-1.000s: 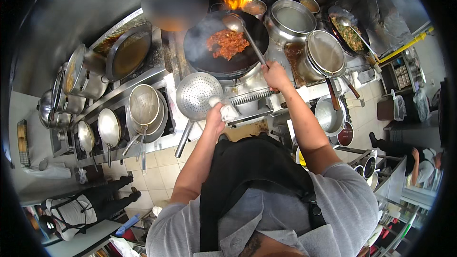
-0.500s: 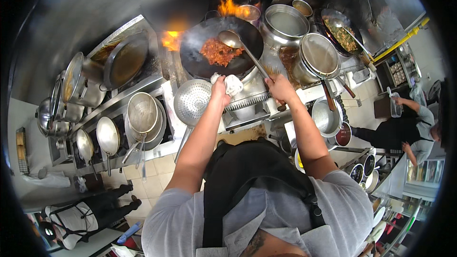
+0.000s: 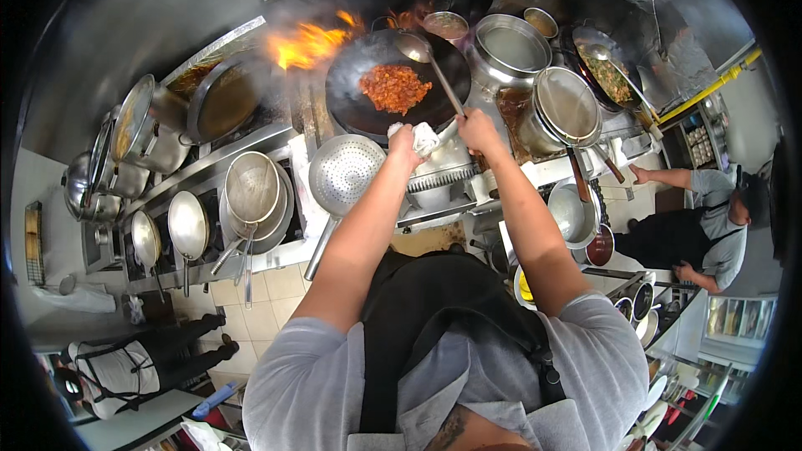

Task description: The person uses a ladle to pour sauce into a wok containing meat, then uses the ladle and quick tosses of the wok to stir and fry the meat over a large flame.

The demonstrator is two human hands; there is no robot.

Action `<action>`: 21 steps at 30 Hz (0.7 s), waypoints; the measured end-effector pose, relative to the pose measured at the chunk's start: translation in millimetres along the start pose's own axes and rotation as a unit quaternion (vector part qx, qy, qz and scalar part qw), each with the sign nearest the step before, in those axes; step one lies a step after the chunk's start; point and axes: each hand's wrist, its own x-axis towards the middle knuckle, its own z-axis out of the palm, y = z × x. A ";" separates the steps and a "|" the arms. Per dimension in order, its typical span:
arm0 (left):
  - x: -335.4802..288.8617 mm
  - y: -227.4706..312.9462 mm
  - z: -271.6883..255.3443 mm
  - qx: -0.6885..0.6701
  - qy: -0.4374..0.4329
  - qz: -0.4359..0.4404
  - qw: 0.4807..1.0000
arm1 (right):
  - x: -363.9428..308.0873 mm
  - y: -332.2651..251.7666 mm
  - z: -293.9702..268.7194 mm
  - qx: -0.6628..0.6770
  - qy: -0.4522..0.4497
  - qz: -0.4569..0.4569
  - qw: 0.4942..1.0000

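Note:
A black wok sits on the range, holding a heap of reddish-orange chopped food. Closed around a bunched white cloth, my left hand is at the wok's near rim; whether a wok handle lies under the cloth is hidden. My right hand grips the long handle of a metal ladle. The ladle's bowl is at the wok's far side, beyond the food. Steam rises on the wok's left.
Tall flames burn at the wok's far left. A perforated strainer lies left of my left forearm. Right of the wok stand a steel pot, a sieve and a second wok. One person stands at right, another at lower left.
The ladle's bowl has moved from over the food toward the wok's far side. Flames at the wok's left have grown. The person at right now stretches an arm toward the range.

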 end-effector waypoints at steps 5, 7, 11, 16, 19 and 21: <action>44.0 4.6 -19.8 -0.148 -0.034 0.066 0.986 | -9.2 -34.9 10.0 -0.127 -0.049 -0.086 0.987; 53.3 6.5 -26.6 -0.140 -0.033 0.092 0.985 | -31.5 -41.0 -8.7 -0.298 -0.027 -0.119 0.947; 46.4 -5.9 -37.6 -0.119 -0.019 0.131 0.984 | -90.8 -69.2 -89.9 -0.388 -0.089 -0.106 0.911; -27.0 -17.0 -11.4 -0.065 -0.049 0.168 0.982 | -135.7 -62.2 -166.1 -0.346 -0.118 -0.063 0.929; -2.9 -5.6 -25.7 -0.107 -0.071 0.155 0.980 | -86.2 -56.2 -140.4 -0.300 -0.136 -0.077 0.941; -2.0 -25.4 -28.1 -0.090 -0.046 0.178 0.979 | -71.9 -36.1 -107.8 -0.282 -0.118 -0.082 0.949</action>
